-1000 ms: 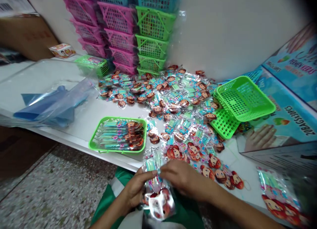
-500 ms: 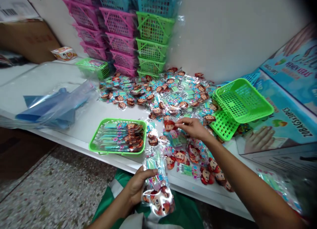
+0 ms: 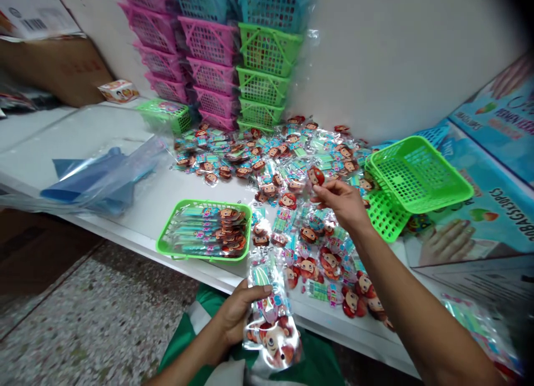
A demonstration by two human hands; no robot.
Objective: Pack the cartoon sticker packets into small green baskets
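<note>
My left hand (image 3: 238, 313) is closed around a small stack of clear packets (image 3: 271, 313) in front of the table edge, thumb on top. These packets show green sticks, "STICK" lettering and a red-haired cartoon head. Over the spread of packets, my right hand (image 3: 344, 203) pinches one packet (image 3: 316, 176) by its cartoon-head end; the rest of that packet is hard to make out. A green basket (image 3: 161, 242) left of my hands holds a row of similar packets. Loose packets (image 3: 308, 268) lie on the table under and around my right hand.
Pink baskets (image 3: 212, 72) and green baskets (image 3: 267, 88) stand in wrapped stacks against the wall. Green baskets (image 3: 463, 191) rest at right against a blue printed box (image 3: 496, 208). Blue plastic wrap (image 3: 92, 180) and a cardboard box (image 3: 54, 69) are at left.
My right hand has moved farther from me and to the right over the packets. My left hand still holds its stack. The whole view has shifted slightly.
</note>
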